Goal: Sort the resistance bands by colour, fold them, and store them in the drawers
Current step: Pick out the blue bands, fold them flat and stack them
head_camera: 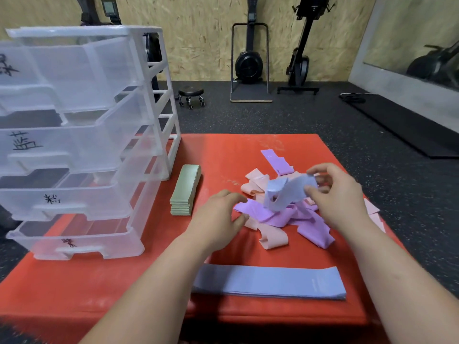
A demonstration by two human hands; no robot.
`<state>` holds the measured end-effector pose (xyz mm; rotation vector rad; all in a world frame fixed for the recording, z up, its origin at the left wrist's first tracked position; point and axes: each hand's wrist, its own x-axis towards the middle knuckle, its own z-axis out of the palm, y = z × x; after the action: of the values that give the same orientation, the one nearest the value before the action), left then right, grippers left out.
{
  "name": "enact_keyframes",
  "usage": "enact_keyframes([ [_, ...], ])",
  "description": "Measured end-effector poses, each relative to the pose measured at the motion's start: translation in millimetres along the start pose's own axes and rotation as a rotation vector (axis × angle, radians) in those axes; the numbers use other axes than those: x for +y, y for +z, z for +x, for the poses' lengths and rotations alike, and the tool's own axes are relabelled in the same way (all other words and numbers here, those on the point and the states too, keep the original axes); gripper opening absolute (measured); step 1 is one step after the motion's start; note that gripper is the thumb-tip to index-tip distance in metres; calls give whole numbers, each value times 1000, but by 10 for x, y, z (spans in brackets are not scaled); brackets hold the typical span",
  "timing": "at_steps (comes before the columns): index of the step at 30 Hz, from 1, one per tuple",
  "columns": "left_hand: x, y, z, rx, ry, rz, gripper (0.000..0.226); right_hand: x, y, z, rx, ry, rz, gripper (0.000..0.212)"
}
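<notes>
Far left of frame, top to bottom: clear plastic drawer unit (82,135) standing on left part of red mat (99,281), drawers pulled out toward the camera, black handwritten marks on several fronts, not readable. Just right of unit, left of centre: green bands (185,192), folded flat and stacked neatly, lying on mat, apart from everything else. Centre: left hand (221,214) low over mat, fingers bent, thumb and forefinger slightly apart with tips at left end of a purple band; cannot tell whether pinched or only touched. Lower centre, near front edge of mat: blue stack (268,281), long flat bands laid one on another, partly hidden by left forearm. Right of centre: loose jumbled pile on mat, purple bands (268,214) tangled over and under pink bands (255,182), one more purple band folded at far side of pile, a few pink ones poking out at right behind the wrist. Above pile: blue band (285,192), crumpled, lifted clear of mat, right end pinched between thumb and fingers of right hand (340,197), fingers curled round it. Background, upper centre to upper right: small wheeled stool (191,94), rowing machines (248,60) upright against chipboard wall, black floor mat (409,127).
</notes>
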<state>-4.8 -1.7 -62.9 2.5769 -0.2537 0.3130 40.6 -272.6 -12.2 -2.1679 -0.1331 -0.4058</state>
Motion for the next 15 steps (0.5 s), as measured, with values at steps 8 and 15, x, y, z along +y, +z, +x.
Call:
enact_keyframes([
  [8,240,38,-41,59,13,-132,32,32,-225,-143,-108,33,249,36],
  [15,467,73,5,119,12,-412,42,-22,-249,-124,-215,8,416,24],
])
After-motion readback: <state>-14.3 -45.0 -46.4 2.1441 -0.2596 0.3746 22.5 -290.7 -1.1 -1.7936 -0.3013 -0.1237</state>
